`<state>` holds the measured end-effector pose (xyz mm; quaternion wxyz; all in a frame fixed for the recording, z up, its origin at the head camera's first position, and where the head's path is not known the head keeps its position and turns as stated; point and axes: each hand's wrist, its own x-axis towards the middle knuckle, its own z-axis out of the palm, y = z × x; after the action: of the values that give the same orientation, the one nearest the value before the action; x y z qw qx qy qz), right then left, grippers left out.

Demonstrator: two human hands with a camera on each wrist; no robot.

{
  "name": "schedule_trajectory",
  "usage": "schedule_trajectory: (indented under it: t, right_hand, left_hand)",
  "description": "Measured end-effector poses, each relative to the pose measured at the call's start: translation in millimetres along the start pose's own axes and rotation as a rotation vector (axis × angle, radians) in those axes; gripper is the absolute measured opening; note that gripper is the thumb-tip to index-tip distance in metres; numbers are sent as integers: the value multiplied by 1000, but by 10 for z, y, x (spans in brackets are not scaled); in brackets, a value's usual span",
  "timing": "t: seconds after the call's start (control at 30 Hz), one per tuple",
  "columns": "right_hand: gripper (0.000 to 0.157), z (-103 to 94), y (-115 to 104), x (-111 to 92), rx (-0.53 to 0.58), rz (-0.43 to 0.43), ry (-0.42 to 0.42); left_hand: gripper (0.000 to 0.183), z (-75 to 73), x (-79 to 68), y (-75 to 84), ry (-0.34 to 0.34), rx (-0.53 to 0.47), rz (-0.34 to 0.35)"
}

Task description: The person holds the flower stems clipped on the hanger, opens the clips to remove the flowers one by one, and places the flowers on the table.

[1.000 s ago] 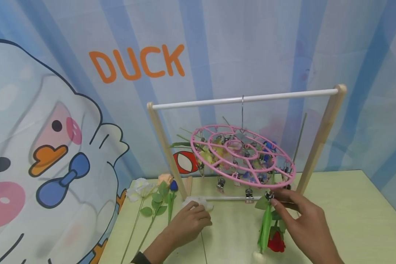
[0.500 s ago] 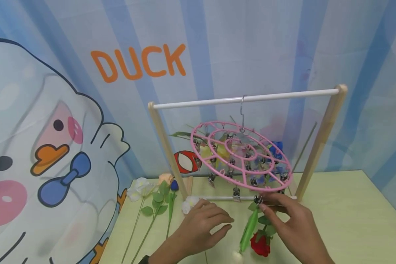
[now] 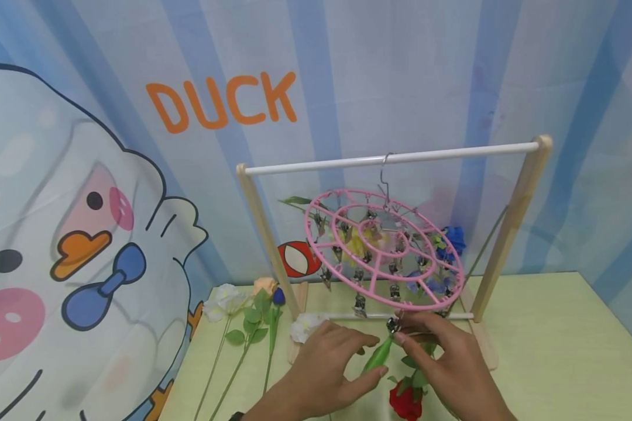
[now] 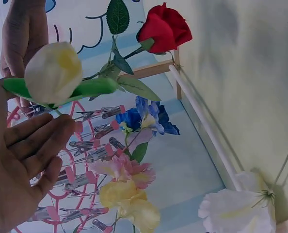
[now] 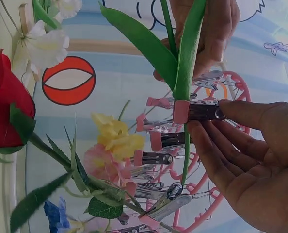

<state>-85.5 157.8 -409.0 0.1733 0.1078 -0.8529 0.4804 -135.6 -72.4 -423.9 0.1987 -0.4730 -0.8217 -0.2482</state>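
My right hand pinches a metal clip with pink tips, hanging from the front of the pink round hanger. The clip grips a white tulip at its stem and green leaves, blossom downward. My left hand is beside the tulip with its fingers extended and thumb apart, reaching around the green leaves in the head view. A red rose hangs head down from a neighbouring clip, just under my right hand.
The hanger hooks over the white rod of a wooden stand. Yellow flowers, pink petals and blue flowers hang from it among several clips. On the table's left lie white flowers, a peach rose and a blue bud.
My left hand has left the white flower on the table and moved right to the tulip. The hanger has turned, bringing the tulip and rose leftward, with my right hand still on the clip.
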Motion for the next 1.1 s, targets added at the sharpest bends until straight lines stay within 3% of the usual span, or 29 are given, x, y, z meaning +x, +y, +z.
schedule_trajectory:
  t: [0.13,0.5,1.1]
  right_hand:
    - [28,42,-31,7,11,-8,-10]
    - [32,129,-96,4,-4,-24,-15]
    - [33,269,-130,-20,-67,-102,103]
  left_hand:
    - [31,-14,13,27,0,35,-17]
    - [24,-156,56,113,-98,27,-125]
    - [13,-239,126,107,-170,29,-215]
